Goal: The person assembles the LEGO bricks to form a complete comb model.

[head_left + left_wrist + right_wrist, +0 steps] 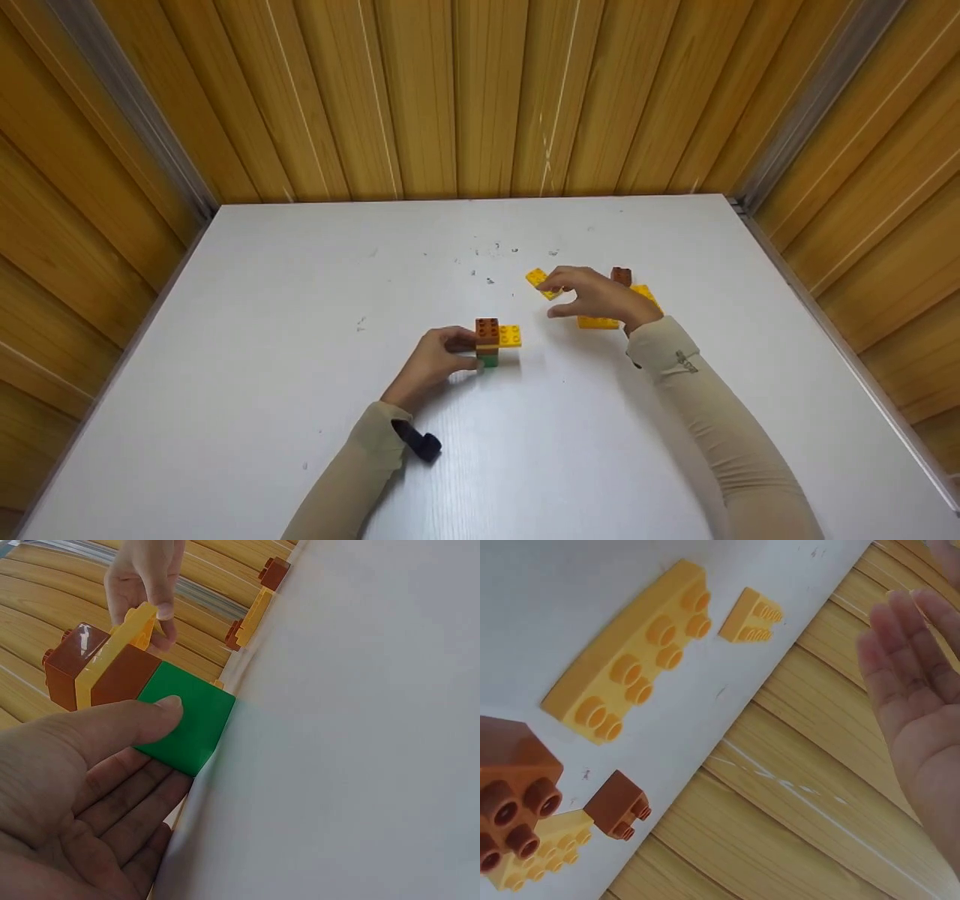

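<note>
Head view, left hand (436, 354) pinching brick stack (487, 331), right hand (592, 293) spread, sleeve mark (685, 361) unreadable

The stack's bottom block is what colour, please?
The bottom block is green, clearest in the left wrist view.

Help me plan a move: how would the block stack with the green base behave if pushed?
Unheld, the block stack would probably tip if pushed high, since it stands taller than its green base is wide. It may lean toward the side where the yellow plate juts out. It looks plastic, so probably stiff and light.
</note>
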Available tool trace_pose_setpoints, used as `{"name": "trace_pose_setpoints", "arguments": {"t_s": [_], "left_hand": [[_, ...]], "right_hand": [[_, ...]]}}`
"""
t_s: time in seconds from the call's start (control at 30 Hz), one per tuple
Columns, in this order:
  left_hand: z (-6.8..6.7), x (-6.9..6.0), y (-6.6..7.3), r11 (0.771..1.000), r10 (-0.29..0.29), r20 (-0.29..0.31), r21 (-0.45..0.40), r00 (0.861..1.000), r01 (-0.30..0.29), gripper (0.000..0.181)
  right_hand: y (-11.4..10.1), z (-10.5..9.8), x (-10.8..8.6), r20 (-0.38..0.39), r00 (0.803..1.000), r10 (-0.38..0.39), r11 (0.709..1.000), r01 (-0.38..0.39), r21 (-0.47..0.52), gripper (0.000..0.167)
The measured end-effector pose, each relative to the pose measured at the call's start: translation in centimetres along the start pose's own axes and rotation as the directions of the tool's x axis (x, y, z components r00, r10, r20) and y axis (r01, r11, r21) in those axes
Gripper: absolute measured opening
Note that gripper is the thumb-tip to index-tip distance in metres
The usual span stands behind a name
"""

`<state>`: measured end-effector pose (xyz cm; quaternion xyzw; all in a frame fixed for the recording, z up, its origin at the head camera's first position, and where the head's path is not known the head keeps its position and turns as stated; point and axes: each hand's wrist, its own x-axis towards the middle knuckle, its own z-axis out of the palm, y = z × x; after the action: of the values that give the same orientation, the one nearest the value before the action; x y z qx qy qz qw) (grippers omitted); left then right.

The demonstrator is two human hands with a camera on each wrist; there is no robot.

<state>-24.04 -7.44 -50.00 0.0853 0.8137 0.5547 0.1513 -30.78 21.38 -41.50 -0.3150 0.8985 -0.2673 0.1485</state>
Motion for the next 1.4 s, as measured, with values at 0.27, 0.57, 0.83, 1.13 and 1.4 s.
{"name": "trace_pose_setpoints", "arguments": {"t_s": [0.27, 0.57, 0.83, 1.13, 1.4], "left_hand": [[0.0, 0.1, -0.1, 1.0, 0.02, 0.009, -0.011, 1.0, -0.02, 0.04], [0.2, 0.3, -0.2, 1.0, 0.007, 0.007, -0.001, 1.0, -0.007, 0.041], [0.0, 0.2, -0.2, 1.0, 0.012, 0.012, -0.012, 1.0, -0.012, 0.041], [-0.1, 0.1, -0.2, 1.0, 0.016, 0.006, 0.006, 1.0, -0.016, 0.042], [0.1, 0.3, -0.2, 1.0, 0.025, 0.001, 0.012, 1.0, -0.025, 0.041]], "right_hand": [[1.3, -0.1, 0.8, -0.035, 0.997, 0.064, 0.997, -0.065, -0.039, 0.049], [2.3, 0.1, 1.9, -0.053, 0.99, 0.132, 0.991, -0.132, -0.008, 0.052], [3.1, 0.2, 2.8, -0.048, 0.975, 0.215, 0.977, -0.215, 0.008, 0.054], [3.9, 0.6, 4.0, -0.037, 0.958, 0.283, 0.956, -0.279, 0.085, 0.058], [4.1, 0.9, 4.5, -0.023, 0.941, 0.338, 0.938, -0.335, 0.082, 0.06]]}}
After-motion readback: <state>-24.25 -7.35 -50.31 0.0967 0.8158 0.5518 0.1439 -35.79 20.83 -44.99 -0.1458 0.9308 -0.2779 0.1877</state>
